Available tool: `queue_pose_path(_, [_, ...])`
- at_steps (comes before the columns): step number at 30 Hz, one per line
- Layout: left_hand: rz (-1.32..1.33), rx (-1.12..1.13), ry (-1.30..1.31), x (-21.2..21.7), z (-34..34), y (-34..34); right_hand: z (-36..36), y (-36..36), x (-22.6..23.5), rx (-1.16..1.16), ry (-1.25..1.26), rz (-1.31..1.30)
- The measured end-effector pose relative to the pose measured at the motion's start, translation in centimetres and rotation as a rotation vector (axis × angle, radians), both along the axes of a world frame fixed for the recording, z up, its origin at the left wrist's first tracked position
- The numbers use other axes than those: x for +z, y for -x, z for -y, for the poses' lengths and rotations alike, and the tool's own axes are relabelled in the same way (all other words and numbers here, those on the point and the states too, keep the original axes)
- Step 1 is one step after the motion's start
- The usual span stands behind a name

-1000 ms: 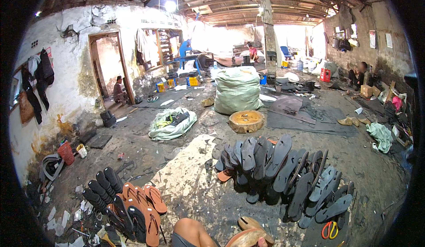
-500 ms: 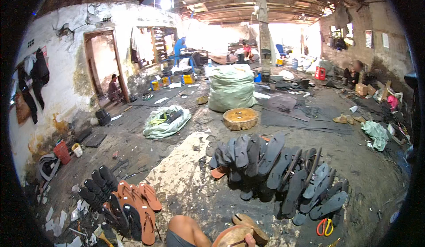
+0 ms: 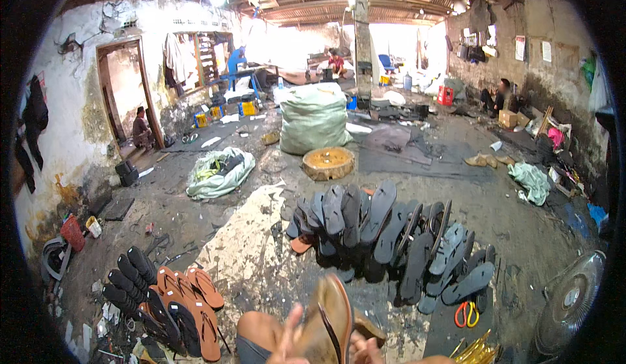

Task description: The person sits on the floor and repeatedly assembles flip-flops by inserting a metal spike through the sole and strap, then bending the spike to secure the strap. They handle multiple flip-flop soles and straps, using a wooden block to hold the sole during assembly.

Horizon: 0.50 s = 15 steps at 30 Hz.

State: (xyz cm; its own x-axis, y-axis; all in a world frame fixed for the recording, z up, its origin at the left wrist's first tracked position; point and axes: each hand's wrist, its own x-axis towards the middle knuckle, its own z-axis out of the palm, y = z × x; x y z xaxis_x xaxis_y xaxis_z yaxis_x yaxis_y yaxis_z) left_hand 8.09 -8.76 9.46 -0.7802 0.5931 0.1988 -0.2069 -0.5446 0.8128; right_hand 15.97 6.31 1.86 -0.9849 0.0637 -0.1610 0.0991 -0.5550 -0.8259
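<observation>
Low over my knee, both my left hand (image 3: 287, 338) and right hand (image 3: 362, 349) clasp a brown sandal (image 3: 332, 318) upright; a firm hold near its strap seems wise. Beyond it fan dark soles (image 3: 391, 233), then a green sack (image 3: 314, 117).

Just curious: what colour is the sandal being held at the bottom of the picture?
The flat sandal is tan-brown with a dark strap, seen best in the head view.

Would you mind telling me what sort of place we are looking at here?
Most likely a rough sandal-making workshop: dark soles stand in rows on the dirt floor, brown and black sandals lie stacked at the left, and the person's hands hold a brown sandal.
</observation>
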Motion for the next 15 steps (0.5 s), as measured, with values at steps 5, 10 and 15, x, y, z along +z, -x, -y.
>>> queue_pose_path(5, [0.213, -0.281, -0.257, -1.1, -3.1, 3.3, 4.8, -3.4, 0.4, 0.143, 1.218, -0.07])
queue_pose_path(10, [0.191, -0.161, 0.078, -2.9, -3.6, 4.5, 1.1, -3.2, 0.0, -0.157, 0.485, -0.113])
queue_pose_path(15, [0.147, -0.306, 0.341, -6.2, -2.7, 4.5, 0.1, -1.3, -0.6, -0.347, -0.258, -0.066])
